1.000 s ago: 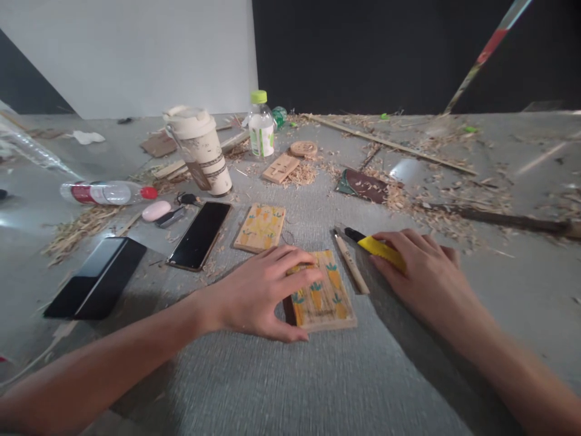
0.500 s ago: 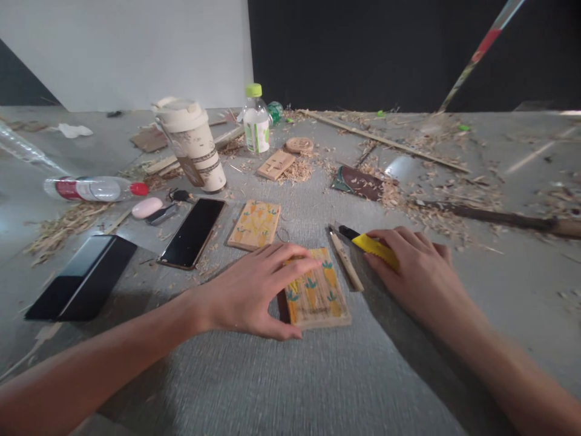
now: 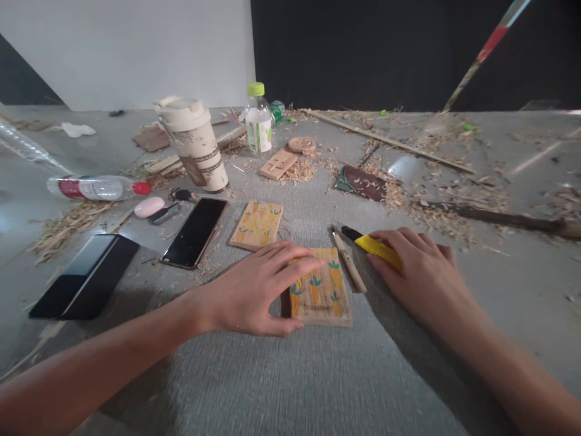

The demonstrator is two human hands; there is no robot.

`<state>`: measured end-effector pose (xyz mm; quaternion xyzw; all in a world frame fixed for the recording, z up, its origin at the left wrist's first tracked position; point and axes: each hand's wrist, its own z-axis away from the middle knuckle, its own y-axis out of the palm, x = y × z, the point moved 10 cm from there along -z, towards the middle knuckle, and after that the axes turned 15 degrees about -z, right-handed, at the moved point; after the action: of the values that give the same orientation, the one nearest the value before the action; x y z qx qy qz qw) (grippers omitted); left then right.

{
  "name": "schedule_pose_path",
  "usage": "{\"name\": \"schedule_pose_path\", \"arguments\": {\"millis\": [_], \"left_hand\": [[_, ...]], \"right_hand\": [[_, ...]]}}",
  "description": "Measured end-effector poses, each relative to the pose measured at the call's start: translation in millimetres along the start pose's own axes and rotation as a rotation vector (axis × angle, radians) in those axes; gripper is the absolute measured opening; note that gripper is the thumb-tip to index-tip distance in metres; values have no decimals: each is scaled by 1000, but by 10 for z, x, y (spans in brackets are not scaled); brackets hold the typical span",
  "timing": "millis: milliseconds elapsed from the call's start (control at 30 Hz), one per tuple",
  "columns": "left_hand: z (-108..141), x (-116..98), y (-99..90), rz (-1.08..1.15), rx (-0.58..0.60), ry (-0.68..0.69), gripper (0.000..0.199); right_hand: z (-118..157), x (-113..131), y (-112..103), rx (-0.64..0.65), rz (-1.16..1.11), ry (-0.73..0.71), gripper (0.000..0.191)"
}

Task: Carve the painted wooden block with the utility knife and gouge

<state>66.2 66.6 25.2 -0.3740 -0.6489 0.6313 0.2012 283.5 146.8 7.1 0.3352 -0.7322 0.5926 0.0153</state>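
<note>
Where shavings [image 3: 301, 171] litter the surface [image 3: 290, 375] by a wall [image 3: 385, 54], right hand [image 3: 415, 260] grips cutter [image 3: 379, 248], open left hand [image 3: 258, 287] overlies board [image 3: 324, 297].

My left hand [image 3: 254, 292] is bare, with a smooth back, slim fingers [image 3: 297, 270] and a slim, tapering thumb [image 3: 282, 327]. My left wrist [image 3: 200, 312] is narrow and bare. My left forearm [image 3: 109, 360], also bare, broadens smoothly to the lower left corner of the view. My right hand [image 3: 415, 263] is bare and of like build, with rounded knuckles [image 3: 405, 235]; some of its fingers are partly hidden. My right forearm [image 3: 503, 357] is bare to the lower right edge. The nails are too small to make out.
</note>
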Motion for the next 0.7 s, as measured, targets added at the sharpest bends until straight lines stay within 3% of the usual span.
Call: {"name": "schedule_pose_path", "arguments": {"millis": [700], "left_hand": [[4,41,16,40,10,-43,89]], "right_hand": [[9,11,1,-18,3,-34,36]]}}
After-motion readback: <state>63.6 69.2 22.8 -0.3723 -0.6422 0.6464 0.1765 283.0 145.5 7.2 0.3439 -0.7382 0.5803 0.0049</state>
